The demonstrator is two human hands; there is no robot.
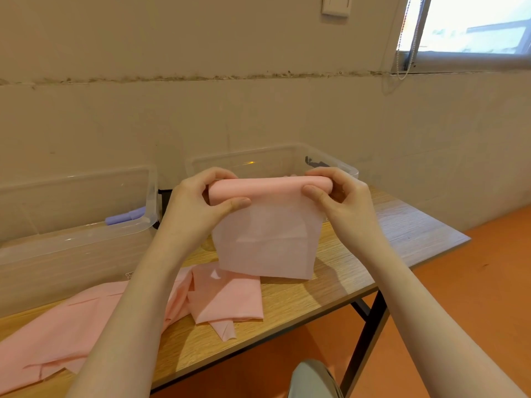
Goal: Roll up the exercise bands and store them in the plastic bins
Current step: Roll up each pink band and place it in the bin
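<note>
Left hand (pixel 198 202) and right hand (pixel 342 196) each pinch one end of the pink band (pixel 270 222), thumbs in front, fingers curled behind the rolled top edge. Roll held above the wooden table (pixel 402 225); loose tail hangs to the tabletop, trailing toward 7 o'clock. Clear bin (pixel 287 159) at 12 o'clock, just behind the roll. Second clear bin (pixel 86 214) at 9 o'clock holds a purple roll (pixel 125 216).

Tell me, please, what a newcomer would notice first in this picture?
First, the pink exercise band, partly rolled, held up over the wooden table by the left hand and right hand. Its loose end trails onto the table. Behind stand two clear plastic bins; the left bin holds a purple roll.
</note>
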